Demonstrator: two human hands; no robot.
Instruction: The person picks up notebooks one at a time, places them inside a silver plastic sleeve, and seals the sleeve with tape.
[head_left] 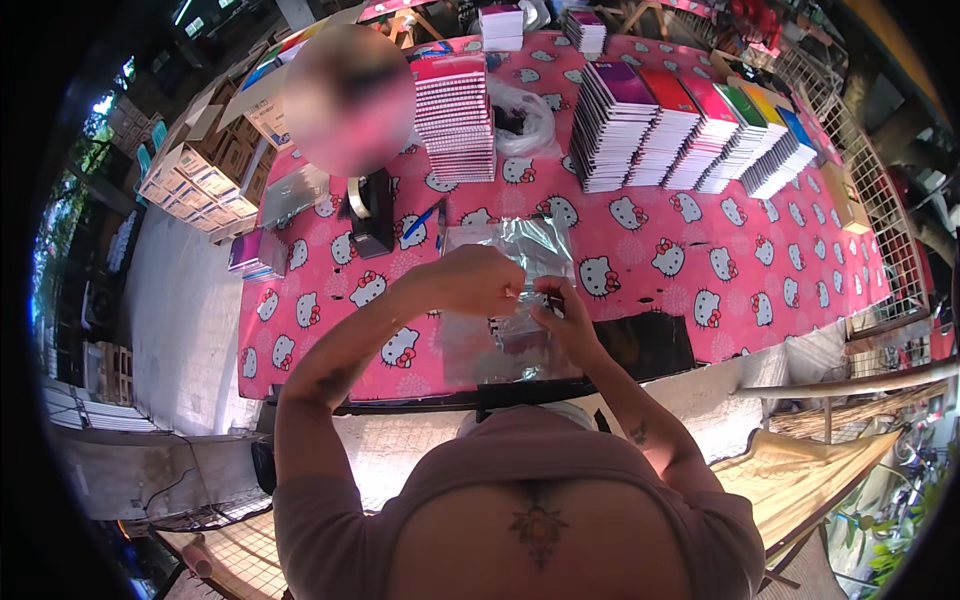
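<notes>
Head view, looking down on a pink-patterned tabletop (760, 270). Left hand (478, 280) and right hand (560, 315) close together near the centre, both closed on a clear plastic bag (510, 335) lying flat on the near part of the tabletop. Fingertips pinching the film at the bag's middle; contents of the bag not discernible through the glare.

Surroundings, by clock position from the hands:
- 12 o'clock: tall stack of spiral notebooks (455, 120), with a crumpled clear bag (525, 115) just beside it at its 3 o'clock.
- 1 to 2 o'clock: fanned row of notebook stacks (690, 135) with purple, red, green, yellow and blue covers, well apart from the hands.
- 10 o'clock: black tape dispenser (370, 210), with a blue pen (420, 222) lying just beside it.
- 9 o'clock: small stack of books (255, 255) at the tabletop's left edge.
- 3 o'clock: dark flat sheet (650, 345) at the near edge, just beside the right hand.
- Far edge, 12 o'clock: two smaller stacks (500, 25), partly cut off.

Obstruction: a second person's blurred head at 11 o'clock, covering part of the far left corner. Wire-mesh panel (870, 190) along the right edge.
</notes>
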